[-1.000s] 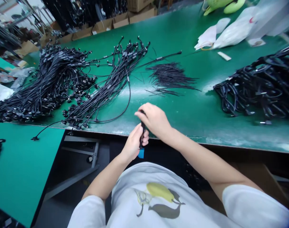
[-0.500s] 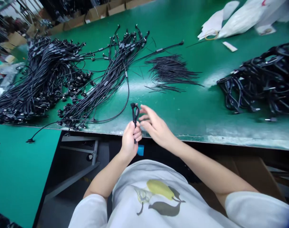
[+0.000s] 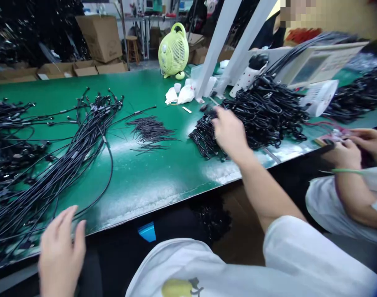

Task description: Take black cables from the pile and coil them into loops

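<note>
My left hand (image 3: 63, 247) is at the table's front edge on the left, fingers apart and nothing in them. Beside it a loose black cable (image 3: 109, 173) curves out from a bunch of long straight cables (image 3: 80, 138). Over on the right, my right hand (image 3: 232, 132) reaches across the near end of a heap of coiled black cables (image 3: 262, 111). Its fingers close on a coiled black cable (image 3: 210, 110), blurred by motion. Between the hands lies a small pile of thin black ties (image 3: 153, 131).
At the back stand a yellow-green fan (image 3: 173, 53) and white posts (image 3: 217, 45). White crumpled bags (image 3: 185, 94) lie by the posts. To the right, a co-worker's hands (image 3: 351, 152) handle something small near a beige instrument (image 3: 321, 66). More cables (image 3: 9, 156) cover the far left.
The view has swung right. My left hand has let go of the small coiled cable and opened. My right hand has moved right with a coiled cable to the heap.
</note>
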`<state>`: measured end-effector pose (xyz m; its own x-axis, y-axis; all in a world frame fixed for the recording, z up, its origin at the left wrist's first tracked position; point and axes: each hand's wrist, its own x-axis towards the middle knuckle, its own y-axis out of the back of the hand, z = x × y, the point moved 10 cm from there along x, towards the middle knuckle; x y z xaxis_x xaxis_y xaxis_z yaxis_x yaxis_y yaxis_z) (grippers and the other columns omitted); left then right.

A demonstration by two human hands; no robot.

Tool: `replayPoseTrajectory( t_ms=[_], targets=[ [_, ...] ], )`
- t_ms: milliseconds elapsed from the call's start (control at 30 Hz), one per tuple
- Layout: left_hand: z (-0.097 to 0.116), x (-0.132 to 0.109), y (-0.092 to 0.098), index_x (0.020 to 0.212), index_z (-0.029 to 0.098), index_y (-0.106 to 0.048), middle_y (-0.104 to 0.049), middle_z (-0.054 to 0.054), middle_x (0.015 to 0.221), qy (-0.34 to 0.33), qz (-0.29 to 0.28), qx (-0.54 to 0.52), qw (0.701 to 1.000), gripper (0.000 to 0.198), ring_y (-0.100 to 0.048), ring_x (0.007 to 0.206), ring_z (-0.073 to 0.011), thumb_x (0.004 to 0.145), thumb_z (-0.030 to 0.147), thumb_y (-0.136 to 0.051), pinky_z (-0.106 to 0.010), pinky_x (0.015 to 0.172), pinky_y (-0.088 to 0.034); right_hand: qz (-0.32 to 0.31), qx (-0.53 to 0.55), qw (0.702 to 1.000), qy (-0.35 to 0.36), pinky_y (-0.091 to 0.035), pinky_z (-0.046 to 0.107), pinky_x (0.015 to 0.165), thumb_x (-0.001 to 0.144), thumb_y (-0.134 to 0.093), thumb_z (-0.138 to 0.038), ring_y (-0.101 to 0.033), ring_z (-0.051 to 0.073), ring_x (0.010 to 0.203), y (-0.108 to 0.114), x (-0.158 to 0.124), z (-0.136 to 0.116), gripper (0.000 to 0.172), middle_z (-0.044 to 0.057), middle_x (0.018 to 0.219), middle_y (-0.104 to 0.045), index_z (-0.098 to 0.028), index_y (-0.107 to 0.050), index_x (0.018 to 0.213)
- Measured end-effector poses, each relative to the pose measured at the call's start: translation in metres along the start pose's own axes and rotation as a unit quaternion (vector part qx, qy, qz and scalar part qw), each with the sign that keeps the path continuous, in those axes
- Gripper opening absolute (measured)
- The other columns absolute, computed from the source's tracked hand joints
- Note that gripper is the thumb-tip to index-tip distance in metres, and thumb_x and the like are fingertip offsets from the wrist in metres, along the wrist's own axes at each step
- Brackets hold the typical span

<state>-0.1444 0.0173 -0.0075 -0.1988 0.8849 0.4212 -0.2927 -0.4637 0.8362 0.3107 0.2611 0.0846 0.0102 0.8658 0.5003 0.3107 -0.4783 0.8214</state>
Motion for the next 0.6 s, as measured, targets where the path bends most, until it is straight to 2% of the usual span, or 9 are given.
replayPoseTrajectory(
  t_ms=[67, 133, 167, 233, 333, 367, 433, 533, 600],
  targets=[
    [-0.023, -0.004, 0.009, 0.130, 0.013, -0.056, -0.057, -0.021, 0.132, -0.019, -0.005, 0.103, 0.994, 0.045, -0.054, 0.119, -0.0401, 0.092, 0.035, -0.050, -0.056, 0.102, -0.041, 0.035, -0.046, 0.998, -0.029, -0.039, 0.044, 0.091, 0.095, -0.042, -0.018, -0.054, 0.029, 0.107, 0.017, 0.026, 0.047, 0.040, 0.025, 0.122, -0.055, -0.009, -0.051, 0.133],
    [-0.036, -0.005, 0.012, 0.120, 0.013, -0.062, -0.061, -0.019, 0.128, -0.034, -0.011, 0.163, 0.986, 0.035, -0.059, 0.111, -0.0388, 0.092, 0.031, -0.050, -0.056, 0.098, -0.044, 0.011, -0.047, 0.998, -0.030, -0.039, 0.045, 0.091, 0.096, -0.044, -0.024, -0.054, 0.029, 0.106, 0.015, 0.041, 0.075, 0.035, 0.029, 0.117, -0.057, -0.005, -0.058, 0.123],
    [-0.038, -0.005, 0.014, 0.113, 0.015, -0.064, -0.064, -0.017, 0.125, -0.042, -0.004, 0.179, 0.983, 0.029, -0.061, 0.107, -0.0368, 0.092, 0.029, -0.051, -0.054, 0.098, -0.044, -0.006, -0.040, 0.999, -0.019, -0.039, 0.046, 0.091, 0.096, -0.046, -0.028, -0.054, 0.029, 0.105, 0.013, 0.043, 0.080, 0.035, 0.028, 0.115, -0.059, -0.006, -0.061, 0.118],
    [-0.033, -0.002, 0.020, 0.101, 0.017, -0.066, -0.069, -0.014, 0.115, -0.059, 0.025, 0.190, 0.980, 0.018, -0.063, 0.101, -0.0320, 0.091, 0.024, -0.053, -0.052, 0.099, -0.043, -0.021, -0.023, 0.999, 0.020, -0.040, 0.049, 0.092, 0.096, -0.046, -0.036, -0.054, 0.032, 0.107, 0.012, 0.038, 0.070, 0.036, 0.025, 0.114, -0.061, -0.012, -0.063, 0.117],
    [-0.012, 0.004, 0.038, 0.099, 0.019, -0.064, -0.073, -0.008, 0.100, -0.090, 0.091, 0.181, 0.975, 0.014, -0.064, 0.091, -0.0242, 0.090, 0.017, -0.053, -0.047, 0.102, -0.041, 0.004, -0.020, 0.995, 0.096, -0.037, 0.060, 0.097, 0.097, -0.036, -0.041, -0.047, 0.041, 0.122, 0.022, 0.014, 0.017, 0.043, 0.018, 0.122, -0.058, -0.027, -0.055, 0.133],
    [-0.003, 0.005, 0.049, 0.099, 0.020, -0.063, -0.073, -0.007, 0.098, -0.100, 0.132, 0.174, 0.971, 0.014, -0.064, 0.089, -0.0221, 0.090, 0.015, -0.053, -0.045, 0.102, -0.041, -0.006, -0.017, 0.992, 0.126, -0.037, 0.062, 0.099, 0.097, -0.033, -0.041, -0.045, 0.042, 0.126, 0.020, 0.004, -0.009, 0.046, 0.018, 0.123, -0.057, -0.029, -0.050, 0.138],
    [0.019, 0.006, 0.067, 0.097, 0.021, -0.062, -0.072, -0.006, 0.094, -0.137, 0.190, 0.138, 0.962, 0.015, -0.064, 0.087, -0.0186, 0.090, 0.012, -0.051, -0.040, 0.097, -0.044, -0.045, 0.036, 0.977, 0.203, -0.043, 0.059, 0.096, 0.096, -0.036, -0.041, -0.052, 0.041, 0.119, 0.007, -0.024, -0.070, 0.046, 0.017, 0.115, -0.059, -0.032, -0.047, 0.140],
    [0.058, 0.005, 0.075, 0.098, 0.020, -0.061, -0.070, -0.006, 0.091, -0.202, 0.195, 0.088, 0.956, 0.017, -0.062, 0.083, -0.0161, 0.090, 0.009, -0.051, -0.031, 0.078, -0.048, -0.150, 0.171, 0.907, 0.353, -0.055, 0.046, 0.082, 0.094, -0.045, -0.041, -0.065, 0.030, 0.091, -0.027, -0.085, -0.182, 0.050, 0.015, 0.120, -0.058, -0.032, -0.039, 0.143],
    [0.087, -0.001, 0.072, 0.101, 0.020, -0.060, -0.069, -0.004, 0.087, -0.256, 0.175, 0.080, 0.947, 0.017, -0.060, 0.076, -0.0146, 0.090, 0.010, -0.052, -0.028, 0.070, -0.046, -0.210, 0.203, 0.843, 0.452, -0.057, 0.038, 0.079, 0.095, -0.047, -0.039, -0.066, 0.024, 0.091, -0.050, -0.127, -0.253, 0.049, 0.015, 0.136, -0.050, -0.026, -0.041, 0.142]
  ],
)
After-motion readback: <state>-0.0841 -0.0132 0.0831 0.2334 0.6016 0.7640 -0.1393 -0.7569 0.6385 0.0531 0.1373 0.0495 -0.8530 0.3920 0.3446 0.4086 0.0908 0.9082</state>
